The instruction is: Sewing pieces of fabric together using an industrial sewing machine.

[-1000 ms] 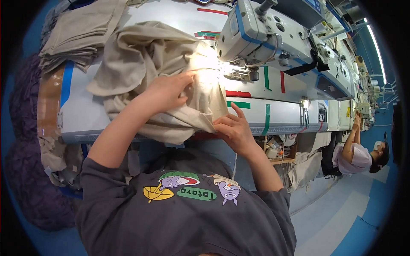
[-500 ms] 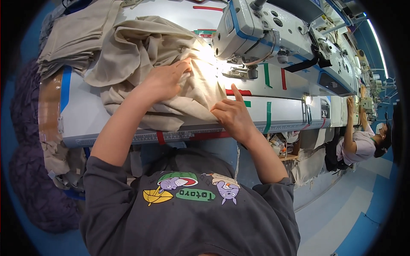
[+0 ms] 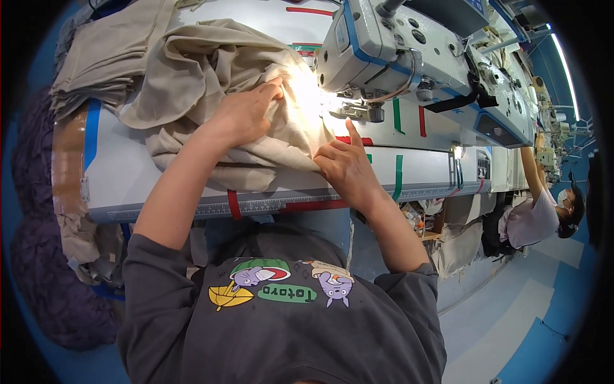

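Note:
A bunched piece of beige fabric [image 3: 211,77] lies on the white sewing table, its right edge running under the glare beside the needle area. My left hand [image 3: 246,115] rests on it with fingers bent together, gripping a fold; some fingertips are sunk in the cloth. At the fabric's near right corner, my right hand [image 3: 345,163] pinches the edge, while its index finger points up toward the presser foot [image 3: 358,110]. The sewing machine [image 3: 396,57] stands just beyond and to the right of both hands. Bright lamp light washes out the stitching spot.
Stacked beige fabric pieces [image 3: 105,57] sit at the far left. A ruler strip [image 3: 256,203] runs along the table's front edge, crossed by red tape [image 3: 235,205]. Dark bundled cloth [image 3: 57,275] lies left of the table. Another person [image 3: 531,217] works farther right.
My right index finger has shifted slightly up toward the presser foot. Both hands keep their hold on the fabric, and the whole view has moved a little. The other person's arms have moved.

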`<state>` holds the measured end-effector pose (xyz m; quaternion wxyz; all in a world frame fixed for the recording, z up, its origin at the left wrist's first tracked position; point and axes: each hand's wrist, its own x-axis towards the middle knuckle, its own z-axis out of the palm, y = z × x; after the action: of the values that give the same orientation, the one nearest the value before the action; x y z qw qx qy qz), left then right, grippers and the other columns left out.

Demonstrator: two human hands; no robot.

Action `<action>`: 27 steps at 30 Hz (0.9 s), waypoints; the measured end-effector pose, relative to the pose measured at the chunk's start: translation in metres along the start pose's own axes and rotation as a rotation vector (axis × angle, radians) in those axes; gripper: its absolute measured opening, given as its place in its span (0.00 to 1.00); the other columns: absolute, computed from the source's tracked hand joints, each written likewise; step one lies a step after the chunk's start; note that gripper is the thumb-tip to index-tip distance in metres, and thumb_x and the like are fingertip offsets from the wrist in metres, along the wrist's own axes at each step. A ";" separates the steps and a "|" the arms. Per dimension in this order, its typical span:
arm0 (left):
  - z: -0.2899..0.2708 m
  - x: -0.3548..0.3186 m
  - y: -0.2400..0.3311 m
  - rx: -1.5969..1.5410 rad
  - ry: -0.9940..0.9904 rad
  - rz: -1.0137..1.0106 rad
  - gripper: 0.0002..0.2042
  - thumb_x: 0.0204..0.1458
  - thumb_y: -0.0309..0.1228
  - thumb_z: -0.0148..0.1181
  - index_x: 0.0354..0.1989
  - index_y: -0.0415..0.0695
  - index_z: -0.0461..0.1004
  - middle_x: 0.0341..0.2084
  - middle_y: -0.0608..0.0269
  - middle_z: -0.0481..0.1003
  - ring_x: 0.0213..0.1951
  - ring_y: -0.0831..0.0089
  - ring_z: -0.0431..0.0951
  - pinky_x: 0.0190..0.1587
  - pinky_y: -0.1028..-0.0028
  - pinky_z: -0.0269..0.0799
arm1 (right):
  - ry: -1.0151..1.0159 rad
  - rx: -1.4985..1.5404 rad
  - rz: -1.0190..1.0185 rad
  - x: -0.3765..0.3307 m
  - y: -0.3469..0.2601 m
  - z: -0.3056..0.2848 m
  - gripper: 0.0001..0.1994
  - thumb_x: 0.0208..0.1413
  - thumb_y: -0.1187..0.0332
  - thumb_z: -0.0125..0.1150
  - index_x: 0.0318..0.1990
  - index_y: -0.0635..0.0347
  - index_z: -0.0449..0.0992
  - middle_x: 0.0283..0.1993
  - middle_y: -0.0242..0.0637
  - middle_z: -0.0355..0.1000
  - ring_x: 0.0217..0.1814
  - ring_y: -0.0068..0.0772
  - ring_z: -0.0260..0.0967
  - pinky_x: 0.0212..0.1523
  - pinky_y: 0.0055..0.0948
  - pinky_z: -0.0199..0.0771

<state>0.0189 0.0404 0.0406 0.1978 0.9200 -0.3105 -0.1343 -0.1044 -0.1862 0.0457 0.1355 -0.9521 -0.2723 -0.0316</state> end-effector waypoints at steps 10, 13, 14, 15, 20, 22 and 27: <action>-0.011 0.003 -0.009 0.012 0.093 0.068 0.26 0.52 0.36 0.57 0.60 0.46 0.63 0.53 0.58 0.73 0.48 0.57 0.77 0.51 0.61 0.70 | 0.024 -0.016 0.034 0.010 0.008 0.002 0.08 0.45 0.73 0.66 0.35 0.52 0.78 0.32 0.25 0.71 0.45 0.27 0.73 0.72 0.60 0.44; -0.036 -0.017 -0.013 0.128 0.115 0.204 0.22 0.51 0.40 0.62 0.52 0.44 0.69 0.43 0.56 0.76 0.42 0.58 0.77 0.47 0.63 0.71 | 0.004 0.017 0.057 0.009 0.012 0.005 0.08 0.46 0.71 0.67 0.35 0.51 0.78 0.32 0.25 0.72 0.45 0.27 0.73 0.72 0.61 0.44; -0.047 -0.030 -0.007 0.233 0.076 0.257 0.18 0.49 0.39 0.65 0.46 0.43 0.74 0.37 0.57 0.77 0.38 0.60 0.76 0.44 0.64 0.72 | 0.043 0.027 0.060 0.009 0.012 0.006 0.08 0.46 0.71 0.67 0.35 0.51 0.78 0.32 0.25 0.72 0.45 0.27 0.73 0.72 0.61 0.44; -0.058 -0.033 0.004 0.203 0.027 0.413 0.08 0.48 0.34 0.65 0.32 0.45 0.76 0.23 0.62 0.73 0.30 0.63 0.75 0.35 0.65 0.71 | 0.053 0.062 0.059 0.009 0.013 0.006 0.08 0.45 0.72 0.67 0.35 0.51 0.78 0.33 0.24 0.73 0.45 0.27 0.73 0.72 0.61 0.44; -0.052 -0.120 0.106 0.295 -0.136 0.710 0.07 0.44 0.34 0.65 0.24 0.49 0.72 0.15 0.68 0.67 0.19 0.73 0.74 0.19 0.70 0.66 | -0.005 0.190 -0.049 -0.001 -0.003 0.007 0.09 0.39 0.73 0.67 0.31 0.48 0.78 0.35 0.22 0.74 0.44 0.26 0.74 0.74 0.58 0.39; -0.029 -0.127 0.115 0.242 -0.315 0.639 0.10 0.48 0.35 0.62 0.34 0.44 0.72 0.21 0.64 0.72 0.19 0.66 0.76 0.20 0.65 0.69 | -0.004 0.214 -0.124 -0.013 -0.017 0.006 0.09 0.40 0.74 0.65 0.31 0.49 0.78 0.34 0.22 0.74 0.43 0.25 0.74 0.74 0.57 0.38; 0.012 -0.087 0.058 0.062 -0.048 0.026 0.26 0.52 0.35 0.58 0.60 0.44 0.61 0.62 0.49 0.63 0.40 0.51 0.80 0.41 0.57 0.78 | 0.093 0.017 -0.024 -0.036 -0.026 -0.004 0.07 0.42 0.75 0.62 0.29 0.48 0.77 0.31 0.20 0.72 0.39 0.20 0.74 0.76 0.54 0.35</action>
<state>-0.0834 0.0490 0.0667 0.1634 0.9181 -0.3310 -0.1443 -0.1486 -0.1839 0.0510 0.1557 -0.9451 -0.2773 -0.0752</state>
